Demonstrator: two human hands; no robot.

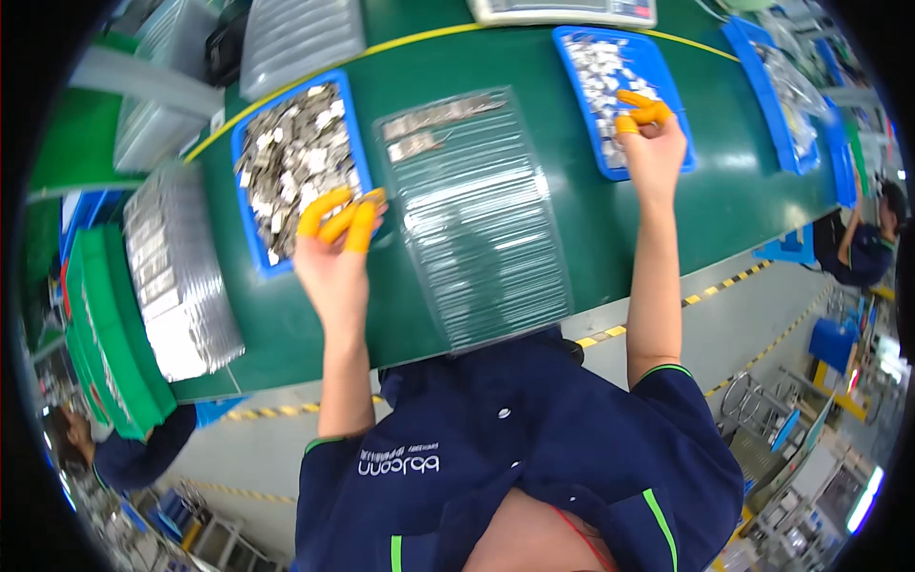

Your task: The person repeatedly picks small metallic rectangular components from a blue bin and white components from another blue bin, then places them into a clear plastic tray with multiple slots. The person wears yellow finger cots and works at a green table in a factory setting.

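Observation:
Yellow finger covers sit on the fingertips of both hands. My left hand (334,253) is closed at the right edge of a blue tray (359,157) heaped with small metal parts (297,153). A small greyish metal part (379,198) shows at its fingertips. My right hand (653,148) reaches over another blue tray (672,81) of small white pieces (600,71). Its fingers are bent together above them; what they hold, if anything, is hidden. Between the hands lies a clear ribbed plastic tray (481,238), with metal parts (443,114) in its far slots.
A stack of clear plastic trays (181,276) and a green bin (114,324) stand at the left. More ribbed trays (300,43) and a white scale (562,10) are at the back. Another blue tray (762,91) holds plastic bags at the right. Other people sit at both sides.

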